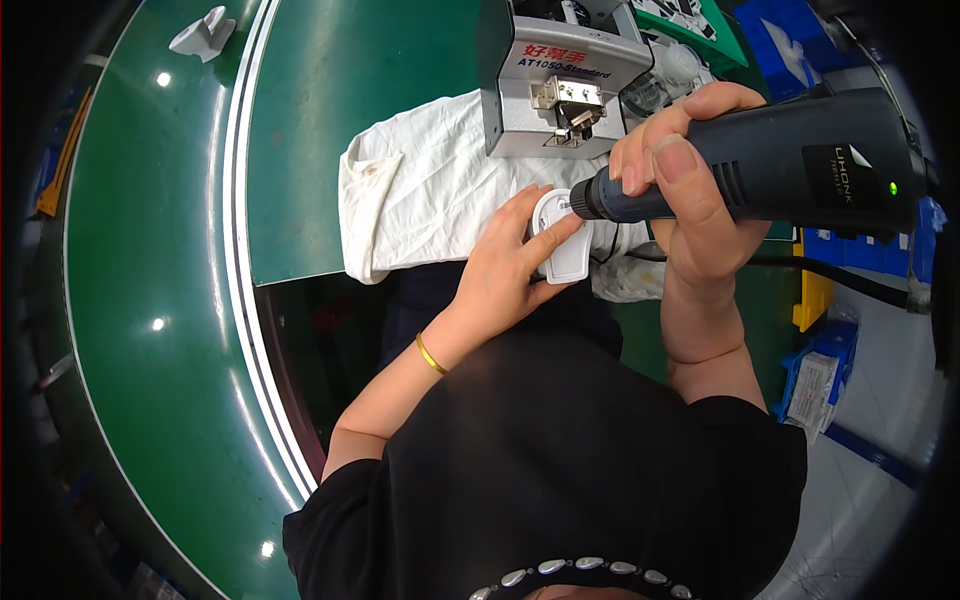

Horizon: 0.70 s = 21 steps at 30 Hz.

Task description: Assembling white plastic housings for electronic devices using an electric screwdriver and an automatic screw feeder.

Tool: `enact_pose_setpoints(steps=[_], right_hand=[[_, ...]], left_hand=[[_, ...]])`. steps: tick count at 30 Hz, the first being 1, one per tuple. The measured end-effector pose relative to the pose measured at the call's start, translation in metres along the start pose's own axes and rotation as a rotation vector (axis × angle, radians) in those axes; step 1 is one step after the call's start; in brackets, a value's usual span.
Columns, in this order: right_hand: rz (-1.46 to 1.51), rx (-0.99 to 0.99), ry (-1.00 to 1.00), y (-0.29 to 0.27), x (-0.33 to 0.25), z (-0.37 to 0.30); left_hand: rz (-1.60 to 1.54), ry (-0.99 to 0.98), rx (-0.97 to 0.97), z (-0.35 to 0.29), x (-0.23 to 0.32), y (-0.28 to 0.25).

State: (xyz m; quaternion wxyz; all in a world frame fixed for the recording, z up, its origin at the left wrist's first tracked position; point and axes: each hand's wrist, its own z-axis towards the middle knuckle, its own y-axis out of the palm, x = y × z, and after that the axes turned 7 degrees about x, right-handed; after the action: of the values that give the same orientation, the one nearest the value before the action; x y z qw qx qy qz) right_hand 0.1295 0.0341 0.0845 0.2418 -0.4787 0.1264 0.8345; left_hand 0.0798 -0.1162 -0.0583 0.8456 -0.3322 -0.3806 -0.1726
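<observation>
My right hand [690, 170] is wrapped round a black electric screwdriver [790, 160], which lies almost level with a small green light lit at its rear end. Its ribbed nose points left and meets a small white plastic housing [568, 255], rounded at one end and narrower at the other. Fingers of my left hand [510, 250] grip that housing by its left side, the thumb lying across its face. Under it is a folded white cloth [430, 190]. Whether the bit sits in a screw is too small to tell.
Just beyond the cloth stands a grey metal machine [560, 80]. Clear plastic parts [680, 65] and a green bin [715, 30] are at the back right. A black cable [840, 270] runs along the right. On the green belt [150, 250] at left rests a white part [203, 35].
</observation>
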Motion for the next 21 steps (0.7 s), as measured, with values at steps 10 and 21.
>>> enact_pose_setpoints(steps=[10,21], right_hand=[[0.053,0.121,-0.055,0.007,0.011,0.002],[0.062,0.113,-0.044,0.009,0.015,-0.002]], left_hand=[[-0.017,0.011,0.009,0.001,0.000,0.000],[-0.010,-0.001,0.009,0.001,0.000,0.001]])
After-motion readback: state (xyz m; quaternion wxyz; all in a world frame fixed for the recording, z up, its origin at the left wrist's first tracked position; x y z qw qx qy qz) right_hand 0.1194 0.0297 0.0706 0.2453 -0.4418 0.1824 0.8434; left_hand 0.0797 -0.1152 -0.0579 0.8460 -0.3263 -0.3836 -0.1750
